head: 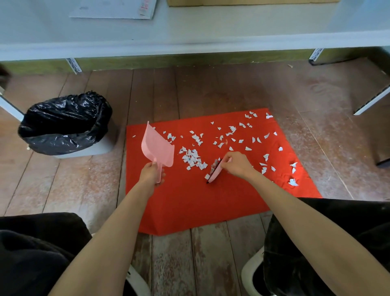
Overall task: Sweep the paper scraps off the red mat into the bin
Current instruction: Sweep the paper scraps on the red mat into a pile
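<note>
Red mat (190, 202) flat on the wooden floor (63, 186), far edge toward the white bench (190, 31), near corner between the person's knees. White paper scraps (193, 158) strewn over the far half of the mat: a dense heap near the middle, looser pieces trailing to the far right corner and down the right edge. Left hand (150, 172) wrapped round the handle of a pink dustpan (157, 145), pan raised and tilted on its side over the mat's left edge, open mouth facing the heap, seemingly clear of the scraps. Right hand (237, 163) closed on a small pink brush (215, 172), dark bristle edge down on the mat just right of the heap, a few scraps clinging along it. Hands apart, heap lying between pan and brush. Bin (65, 124) with black liner standing on the floor beyond the mat's far left corner, well apart from the mat, mouth open; contents hard to make out. Sheet of paper (114, 8) and cardboard box (249, 2) up on the bench
</note>
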